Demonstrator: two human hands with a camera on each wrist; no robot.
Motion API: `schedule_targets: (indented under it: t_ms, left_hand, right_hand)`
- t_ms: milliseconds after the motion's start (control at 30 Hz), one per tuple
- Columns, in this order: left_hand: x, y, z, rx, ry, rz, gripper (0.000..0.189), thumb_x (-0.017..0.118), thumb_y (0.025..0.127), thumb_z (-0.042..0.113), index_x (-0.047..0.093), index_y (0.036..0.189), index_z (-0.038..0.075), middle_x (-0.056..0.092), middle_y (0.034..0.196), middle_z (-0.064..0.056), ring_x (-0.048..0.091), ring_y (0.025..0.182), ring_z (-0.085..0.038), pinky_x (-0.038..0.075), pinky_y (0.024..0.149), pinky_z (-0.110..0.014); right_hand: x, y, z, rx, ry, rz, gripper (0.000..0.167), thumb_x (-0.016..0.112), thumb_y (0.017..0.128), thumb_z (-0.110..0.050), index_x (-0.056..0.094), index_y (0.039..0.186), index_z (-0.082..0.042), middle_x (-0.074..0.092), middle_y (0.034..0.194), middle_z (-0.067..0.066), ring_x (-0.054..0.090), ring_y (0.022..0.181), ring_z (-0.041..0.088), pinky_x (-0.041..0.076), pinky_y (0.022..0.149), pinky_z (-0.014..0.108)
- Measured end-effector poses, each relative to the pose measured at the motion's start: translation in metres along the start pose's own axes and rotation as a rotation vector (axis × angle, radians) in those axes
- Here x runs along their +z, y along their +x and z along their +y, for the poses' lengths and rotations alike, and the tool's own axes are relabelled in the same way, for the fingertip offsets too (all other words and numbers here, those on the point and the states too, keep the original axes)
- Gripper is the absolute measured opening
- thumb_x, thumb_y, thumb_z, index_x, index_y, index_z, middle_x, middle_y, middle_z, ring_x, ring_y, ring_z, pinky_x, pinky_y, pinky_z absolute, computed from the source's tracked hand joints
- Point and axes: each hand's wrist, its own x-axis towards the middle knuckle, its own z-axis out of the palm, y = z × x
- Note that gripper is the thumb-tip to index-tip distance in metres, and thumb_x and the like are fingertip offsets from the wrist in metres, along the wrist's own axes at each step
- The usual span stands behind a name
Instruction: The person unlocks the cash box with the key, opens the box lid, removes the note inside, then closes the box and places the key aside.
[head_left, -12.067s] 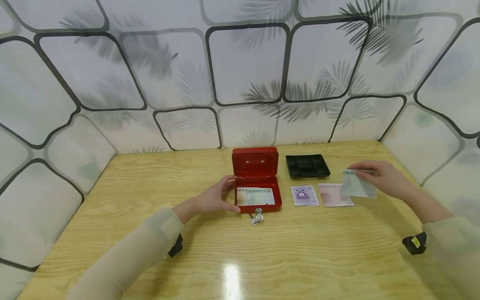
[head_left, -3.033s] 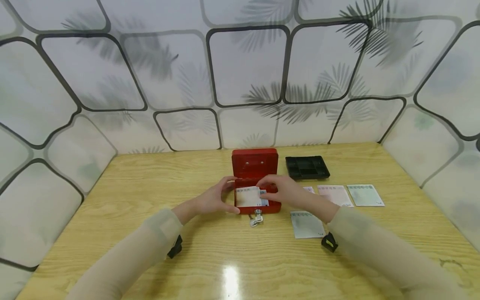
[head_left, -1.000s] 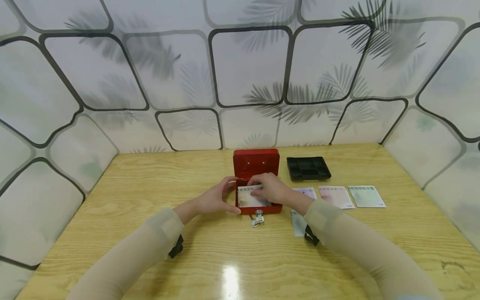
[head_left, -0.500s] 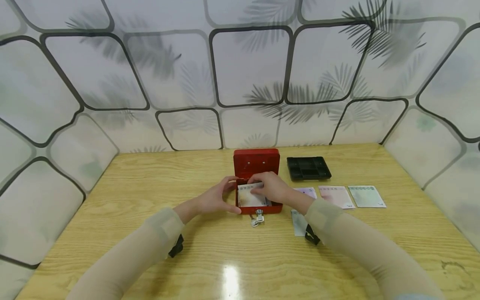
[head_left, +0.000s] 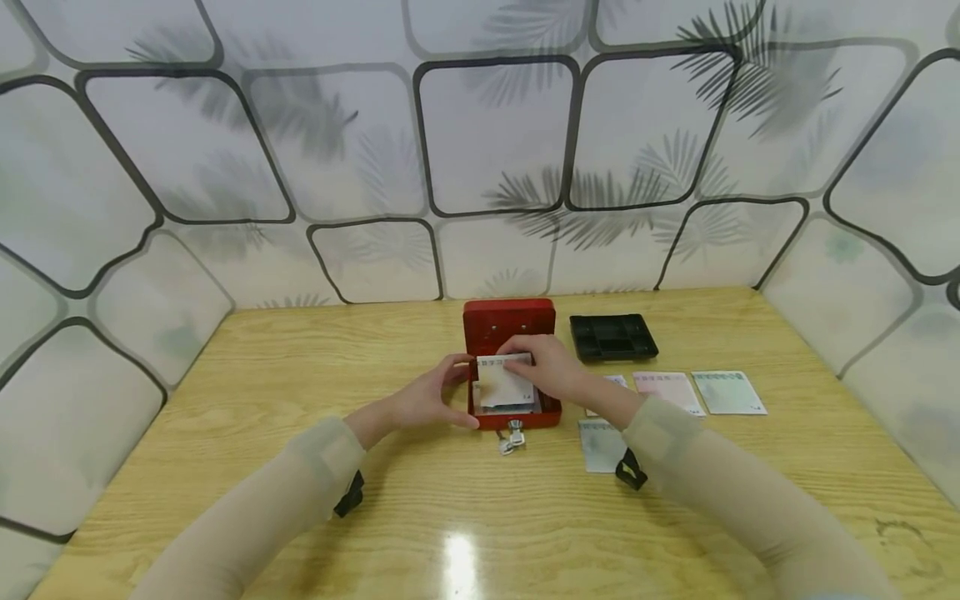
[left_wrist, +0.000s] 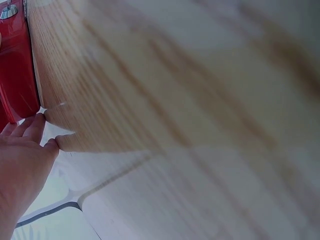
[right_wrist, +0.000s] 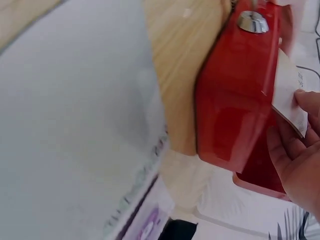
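The red cash box (head_left: 553,414) stands with its lid (head_left: 509,317) raised. My left hand (head_left: 423,396) holds its left end, thumb at the front corner and fingers at the back one. In the left wrist view, fingertips touch the red wall. My right hand (head_left: 551,365) is over the box and pinches a pale paper note (head_left: 506,382) by its right side, thumb on top. In the right wrist view, the note (right_wrist: 287,87) is tilted up between thumb and fingers, its lower edge at the box's rim. More paper (head_left: 517,409) shows beneath it inside the box.
Small keys (head_left: 510,443) hang at the front lock. Behind to the right lies a black compartment tray (head_left: 613,337). Right of the box are a pink note (head_left: 667,390), a green note (head_left: 729,392), a mostly covered purple one, and a grey-green note (head_left: 600,446) nearer the front.
My right hand has lifted the note upward off the paper in the box. Earlier it laid the green note on the table; the grey-green note came later. My left hand has stayed put.
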Motion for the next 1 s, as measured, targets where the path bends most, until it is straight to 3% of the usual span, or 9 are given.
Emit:
schedule_targets:
  t_ms: [333, 667, 1000]
  left_hand:
    - [0.001, 0.0, -0.001, 0.002, 0.006, 0.008, 0.093, 0.084, 0.078, 0.02, 0.023, 0.148, 0.01, 0.034, 0.153, -0.015, 0.029, 0.141, -0.027, 0.018, 0.115, -0.045]
    - [0.0, 0.001, -0.002, -0.005, -0.008, 0.005, 0.09, 0.083, 0.079, 0.021, 0.025, 0.148, 0.014, 0.035, 0.152, -0.011, 0.03, 0.141, -0.026, 0.017, 0.115, -0.049]
    - [0.001, 0.002, -0.004, -0.001, -0.006, 0.006, 0.09, 0.083, 0.079, 0.021, 0.025, 0.148, 0.015, 0.036, 0.152, -0.011, 0.03, 0.14, -0.025, 0.017, 0.115, -0.049]
  right_hand:
    - [-0.029, -0.019, 0.006, 0.065, 0.018, 0.08, 0.019, 0.065, 0.094, -0.01, 0.069, 0.112, -0.006, 0.068, 0.106, 0.008, 0.052, 0.072, 0.018, 0.046, 0.063, 0.033]
    - [-0.065, -0.056, 0.022, 0.075, -0.032, 0.12, 0.02, 0.065, 0.094, -0.008, 0.069, 0.113, -0.006, 0.069, 0.107, 0.008, 0.062, 0.086, 0.018, 0.051, 0.071, 0.033]
    - [-0.097, -0.108, 0.035, 0.125, -0.103, 0.122, 0.02, 0.063, 0.095, -0.007, 0.067, 0.115, -0.004, 0.068, 0.103, 0.008, 0.062, 0.08, 0.017, 0.049, 0.063, 0.028]
